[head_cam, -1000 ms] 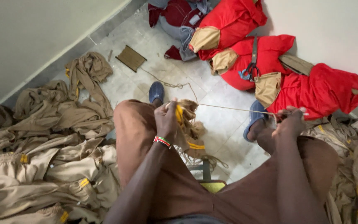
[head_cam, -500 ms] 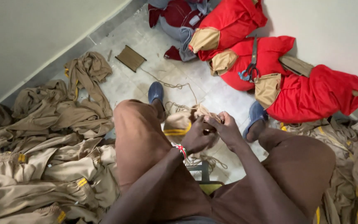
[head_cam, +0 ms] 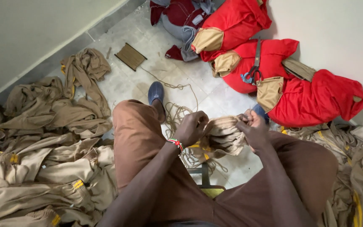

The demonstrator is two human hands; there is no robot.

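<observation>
Left hand: fisting around the gathered end of a khaki garment, steadying it.
Right hand: pinching the same bundle's far edge, fingers curling in (likely working the cord through).
Garment: resting between both hands, over the knees.
Beyond the hands: two blue slippers, three red bundles, one pair of scissors lying on them.

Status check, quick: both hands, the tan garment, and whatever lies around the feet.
Left hand and right hand both grip the bunched tan garment. Loose cord coiled by the feet.
</observation>
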